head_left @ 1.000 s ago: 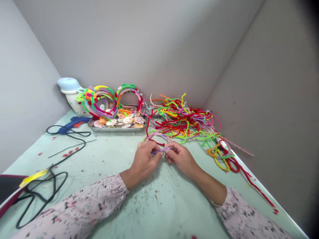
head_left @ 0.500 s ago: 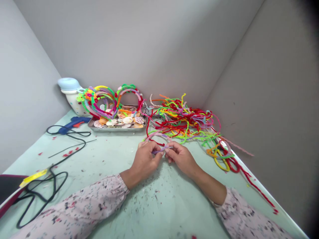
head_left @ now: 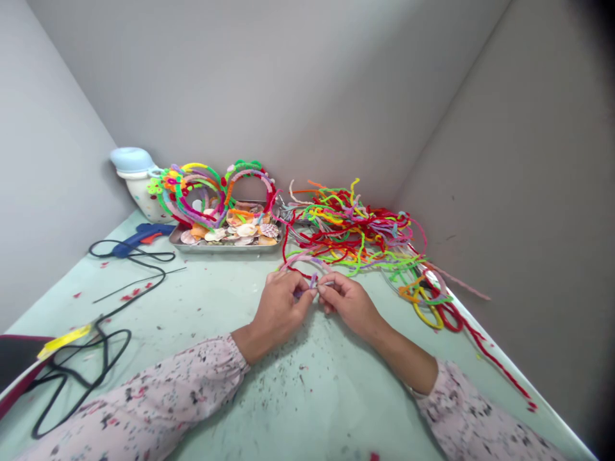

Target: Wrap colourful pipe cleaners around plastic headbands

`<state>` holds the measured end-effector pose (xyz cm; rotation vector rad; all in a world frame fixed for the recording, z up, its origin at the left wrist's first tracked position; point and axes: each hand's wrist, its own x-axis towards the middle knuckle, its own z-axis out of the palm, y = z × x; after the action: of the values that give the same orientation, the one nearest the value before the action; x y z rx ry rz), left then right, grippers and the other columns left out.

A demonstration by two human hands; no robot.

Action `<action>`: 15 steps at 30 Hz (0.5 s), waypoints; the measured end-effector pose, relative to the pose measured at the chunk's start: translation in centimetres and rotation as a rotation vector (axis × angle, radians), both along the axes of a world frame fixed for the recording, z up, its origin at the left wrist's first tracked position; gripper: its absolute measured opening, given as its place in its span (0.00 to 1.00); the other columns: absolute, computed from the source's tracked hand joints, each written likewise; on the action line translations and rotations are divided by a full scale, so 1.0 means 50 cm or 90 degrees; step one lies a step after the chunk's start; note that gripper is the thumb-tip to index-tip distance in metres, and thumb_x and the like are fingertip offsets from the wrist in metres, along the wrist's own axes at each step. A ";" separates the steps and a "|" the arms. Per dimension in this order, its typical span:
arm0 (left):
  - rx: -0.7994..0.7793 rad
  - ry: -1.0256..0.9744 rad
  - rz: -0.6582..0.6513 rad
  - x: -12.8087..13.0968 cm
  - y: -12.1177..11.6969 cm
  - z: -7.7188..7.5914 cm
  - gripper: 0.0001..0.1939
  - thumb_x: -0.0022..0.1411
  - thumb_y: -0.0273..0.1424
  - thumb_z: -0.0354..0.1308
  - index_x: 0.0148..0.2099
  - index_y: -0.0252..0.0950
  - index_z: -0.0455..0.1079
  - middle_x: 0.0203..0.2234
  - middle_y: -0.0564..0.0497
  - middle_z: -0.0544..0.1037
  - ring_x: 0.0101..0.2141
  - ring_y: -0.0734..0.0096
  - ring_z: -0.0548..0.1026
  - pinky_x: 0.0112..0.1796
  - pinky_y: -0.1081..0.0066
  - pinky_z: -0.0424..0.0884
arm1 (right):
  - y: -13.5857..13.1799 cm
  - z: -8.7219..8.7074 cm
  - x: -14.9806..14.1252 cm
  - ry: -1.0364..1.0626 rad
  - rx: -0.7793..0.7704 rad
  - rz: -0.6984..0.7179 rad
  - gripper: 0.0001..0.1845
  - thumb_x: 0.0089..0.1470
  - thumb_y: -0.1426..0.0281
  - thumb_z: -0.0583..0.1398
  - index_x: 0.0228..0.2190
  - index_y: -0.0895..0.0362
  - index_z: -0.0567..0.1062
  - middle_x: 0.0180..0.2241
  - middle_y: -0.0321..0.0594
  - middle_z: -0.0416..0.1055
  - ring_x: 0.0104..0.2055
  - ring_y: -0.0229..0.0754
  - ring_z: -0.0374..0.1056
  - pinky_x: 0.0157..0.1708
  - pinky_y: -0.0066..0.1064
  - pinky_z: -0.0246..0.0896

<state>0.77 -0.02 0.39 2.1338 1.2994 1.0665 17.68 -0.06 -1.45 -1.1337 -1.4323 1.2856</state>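
Purple pipe cleaner (head_left: 314, 280) is looking soft, suiting pinching near its end; left hand (head_left: 281, 304) is clamping it; right hand (head_left: 350, 304) is pinching alongside.

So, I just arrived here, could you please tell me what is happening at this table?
A person works with both bare hands. The left hand pinches a purple fuzzy wire; the right hand is close beside it, but what its fingertips hold is too small to tell. A pink hoop shows just behind the hands. Farther back are a tray of shells with colorful hoops standing at it, and a tangled pile of fuzzy wires. A blue glue gun lies at the left.
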 end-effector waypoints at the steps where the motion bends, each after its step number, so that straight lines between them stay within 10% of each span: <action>1: -0.007 -0.002 0.000 0.000 0.000 0.001 0.08 0.59 0.30 0.57 0.28 0.35 0.65 0.23 0.55 0.72 0.31 0.70 0.68 0.41 0.66 0.59 | 0.000 0.000 0.000 -0.002 0.002 0.002 0.09 0.53 0.63 0.60 0.33 0.56 0.71 0.23 0.31 0.68 0.21 0.32 0.62 0.23 0.26 0.59; 15: -0.029 0.001 0.005 0.000 0.001 0.002 0.09 0.59 0.30 0.56 0.27 0.36 0.64 0.22 0.56 0.71 0.29 0.71 0.67 0.40 0.66 0.60 | -0.002 0.001 -0.002 -0.002 0.005 0.000 0.09 0.53 0.64 0.60 0.33 0.56 0.71 0.22 0.31 0.68 0.21 0.33 0.62 0.23 0.26 0.59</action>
<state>0.77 0.04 0.48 2.0981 1.3221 1.0285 17.59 -0.17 -1.42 -1.1313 -1.4388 1.2764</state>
